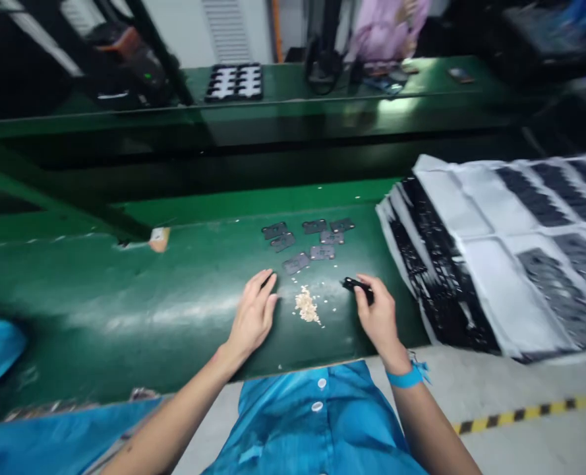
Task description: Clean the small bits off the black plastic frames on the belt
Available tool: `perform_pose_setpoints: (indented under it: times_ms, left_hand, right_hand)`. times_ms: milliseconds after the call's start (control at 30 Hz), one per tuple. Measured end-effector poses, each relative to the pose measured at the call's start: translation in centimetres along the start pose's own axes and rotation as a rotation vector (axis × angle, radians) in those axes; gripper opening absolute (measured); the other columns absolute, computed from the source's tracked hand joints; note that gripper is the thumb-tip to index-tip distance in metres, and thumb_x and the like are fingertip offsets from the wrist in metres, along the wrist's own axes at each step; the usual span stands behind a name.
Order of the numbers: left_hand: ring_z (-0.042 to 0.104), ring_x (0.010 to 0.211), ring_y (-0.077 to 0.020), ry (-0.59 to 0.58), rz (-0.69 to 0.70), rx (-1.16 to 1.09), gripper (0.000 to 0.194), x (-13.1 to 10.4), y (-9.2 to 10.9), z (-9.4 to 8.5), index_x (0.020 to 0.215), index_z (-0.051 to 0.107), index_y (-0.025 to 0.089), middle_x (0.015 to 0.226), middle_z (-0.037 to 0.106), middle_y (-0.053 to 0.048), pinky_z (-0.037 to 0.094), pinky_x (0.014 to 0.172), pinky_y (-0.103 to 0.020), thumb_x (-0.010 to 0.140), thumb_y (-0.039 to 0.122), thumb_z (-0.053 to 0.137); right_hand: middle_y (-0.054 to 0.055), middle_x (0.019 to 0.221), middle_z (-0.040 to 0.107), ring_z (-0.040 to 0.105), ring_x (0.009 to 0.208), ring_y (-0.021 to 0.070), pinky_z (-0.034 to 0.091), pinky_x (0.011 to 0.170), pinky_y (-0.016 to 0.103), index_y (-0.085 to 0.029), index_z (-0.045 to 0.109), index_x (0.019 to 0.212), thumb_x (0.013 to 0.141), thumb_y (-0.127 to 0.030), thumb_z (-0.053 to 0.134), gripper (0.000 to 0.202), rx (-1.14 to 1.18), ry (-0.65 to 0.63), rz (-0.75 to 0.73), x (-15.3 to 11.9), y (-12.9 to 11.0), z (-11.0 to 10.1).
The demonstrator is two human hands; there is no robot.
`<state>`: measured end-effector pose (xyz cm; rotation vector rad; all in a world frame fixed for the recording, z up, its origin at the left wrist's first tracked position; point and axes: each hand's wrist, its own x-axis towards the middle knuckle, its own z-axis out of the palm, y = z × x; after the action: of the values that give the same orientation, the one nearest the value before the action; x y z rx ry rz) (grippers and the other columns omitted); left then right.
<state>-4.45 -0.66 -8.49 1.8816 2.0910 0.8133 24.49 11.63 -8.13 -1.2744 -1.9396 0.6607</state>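
Note:
Fingers of my right hand [379, 315] are wrapped round a small black part [356, 285], held just above the green bench. My left hand [256, 309] is over the bench to the left; a bit of something dark shows between its fingers, too small to name. Between my hands lies a small heap of pale pieces [306, 305], with a few loose ones scattered around it. Beyond the heap, several flat black plates lie on the bench, among them one near plate [296, 263] and one at the far right [343, 225].
Stacked white trays [490, 264] with dark parts stand at the right. A green post [124, 221] meets the bench at the left, beside a small pale block [159, 239]. A raised shelf [283, 89] runs behind. Blue cloth shows at the left edge.

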Motion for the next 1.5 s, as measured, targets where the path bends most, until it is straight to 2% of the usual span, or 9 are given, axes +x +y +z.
perform_pose_setpoints:
  times_ms: [67, 300, 533, 667, 800, 967, 1067, 1300, 1500]
  left_hand:
    - [0.048, 0.157, -0.0286, -0.014, 0.059, 0.027, 0.051, 1.7, -0.6, 0.3, 0.163, 0.046, 0.026, 0.164, 0.056, -0.014, 0.044, 0.129, -0.055, 0.114, 0.032, 0.038]
    - [0.029, 0.167, -0.0317, -0.197, 0.285, 0.227, 0.052, 8.0, -0.1, 1.6, 0.159, 0.053, 0.014, 0.175, 0.041, -0.013, 0.026, 0.137, -0.059, 0.114, 0.035, 0.038]
    - [0.029, 0.167, -0.0331, -0.167, 0.281, 0.254, 0.051, 10.5, -2.5, 1.9, 0.157, 0.057, 0.013, 0.174, 0.041, -0.016, 0.027, 0.136, -0.060, 0.113, 0.032, 0.038]
    - [0.031, 0.166, -0.0328, -0.150, 0.284, 0.242, 0.051, 11.4, -2.6, 1.8, 0.156, 0.057, 0.011, 0.174, 0.041, -0.017, 0.027, 0.137, -0.059, 0.113, 0.032, 0.039]
    - [0.030, 0.166, -0.0310, -0.134, 0.323, 0.214, 0.051, 10.2, -1.4, 1.7, 0.157, 0.055, 0.013, 0.174, 0.042, -0.016, 0.026, 0.137, -0.059, 0.114, 0.034, 0.038]
    - [0.027, 0.167, -0.0359, -0.274, 0.425, 0.224, 0.066, 6.4, 0.6, 2.3, 0.163, 0.046, 0.005, 0.175, 0.036, -0.021, 0.023, 0.137, -0.061, 0.112, 0.047, 0.046]
    - [0.023, 0.169, -0.0326, -0.338, 0.507, 0.184, 0.066, 5.0, 1.1, 2.4, 0.166, 0.041, 0.007, 0.177, 0.034, -0.018, 0.020, 0.138, -0.057, 0.113, 0.046, 0.043]
    - [0.020, 0.169, -0.0309, -0.360, 0.454, 0.113, 0.068, 6.1, 0.6, 2.5, 0.172, 0.027, 0.011, 0.177, 0.033, -0.018, 0.018, 0.139, -0.058, 0.115, 0.046, 0.038]
    - [0.028, 0.167, -0.0272, -0.378, 0.590, -0.052, 0.062, 3.4, 0.9, 2.2, 0.173, 0.024, 0.018, 0.176, 0.037, -0.016, 0.025, 0.138, -0.057, 0.116, 0.038, 0.038]
  right_hand:
    - [0.011, 0.112, 0.076, 0.073, 0.106, 0.0276, 0.059, 0.098, 0.043, -0.022, 0.071, 0.118, 0.106, -0.029, 0.051, 0.024, -0.033, -0.008, -0.011, 0.2, 0.1, 0.2]
    - [0.016, 0.123, 0.069, 0.062, 0.117, 0.0360, 0.052, 0.103, 0.054, -0.021, 0.073, 0.126, 0.103, -0.025, 0.053, 0.030, -0.208, -0.009, -0.035, 1.6, 0.8, 0.6]
    - [0.018, 0.133, 0.069, 0.058, 0.128, 0.0362, 0.048, 0.105, 0.054, -0.020, 0.073, 0.128, 0.103, -0.018, 0.050, 0.034, -0.294, -0.113, -0.128, 4.4, 0.6, 2.6]
    - [0.019, 0.136, 0.067, 0.057, 0.130, 0.0372, 0.047, 0.106, 0.054, -0.018, 0.073, 0.130, 0.103, -0.014, 0.049, 0.036, -0.328, -0.167, -0.172, 4.6, -0.2, 3.5]
    - [0.021, 0.137, 0.066, 0.056, 0.131, 0.0380, 0.046, 0.107, 0.055, -0.016, 0.072, 0.133, 0.103, -0.012, 0.046, 0.040, -0.351, -0.212, -0.206, 3.5, -1.0, 3.5]
    - [0.018, 0.143, 0.067, 0.054, 0.137, 0.0363, 0.043, 0.113, 0.055, -0.016, 0.072, 0.136, 0.101, -0.005, 0.045, 0.045, -0.331, -0.297, -0.284, 1.2, -2.2, 3.4]
    - [0.014, 0.138, 0.071, 0.057, 0.136, 0.0319, 0.044, 0.114, 0.052, -0.020, 0.074, 0.132, 0.101, -0.005, 0.045, 0.045, -0.268, -0.311, -0.334, 0.7, -2.4, 2.6]
    - [0.015, 0.122, 0.074, 0.065, 0.117, 0.0340, 0.053, 0.096, 0.052, -0.021, 0.077, 0.120, 0.105, -0.016, 0.050, 0.032, -0.235, -0.145, -0.227, 2.0, 0.2, -0.4]
    - [0.018, 0.128, 0.070, 0.062, 0.117, 0.0397, 0.053, 0.099, 0.061, -0.020, 0.075, 0.126, 0.102, -0.029, 0.062, 0.029, -0.199, -0.129, -0.134, 0.8, 2.3, -1.6]
